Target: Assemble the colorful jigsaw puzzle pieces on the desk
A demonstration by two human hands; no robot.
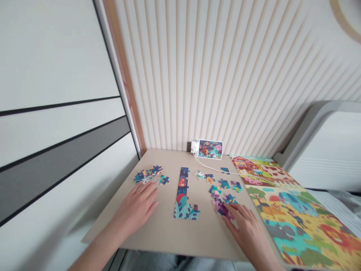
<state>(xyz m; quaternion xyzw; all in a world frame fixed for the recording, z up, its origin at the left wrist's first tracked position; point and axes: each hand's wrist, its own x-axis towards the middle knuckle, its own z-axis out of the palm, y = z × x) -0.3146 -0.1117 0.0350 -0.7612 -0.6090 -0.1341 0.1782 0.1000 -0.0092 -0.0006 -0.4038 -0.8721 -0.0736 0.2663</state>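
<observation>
My left hand [138, 206] lies with fingers spread at the left of the table, just below a heap of puzzle pieces [148, 174] and one loose blue piece [164, 180]. An L-shaped strip of joined pieces [182, 194] stands between my hands. At the right, my right hand [244, 222] has its fingertips on dark purple pieces [222, 209]; whether it grips one is hard to tell. More loose pieces [224, 184] lie above it. A picture card [210, 149] leans against the wall at the back.
A white charger [193, 147] is plugged in beside the card, its cable [214, 168] crossing the table [160, 233] to the right. Two assembled puzzles, a farm [262, 171] and an animal scene [299, 222], lie at the right. A ribbed wall [191, 75] rises behind.
</observation>
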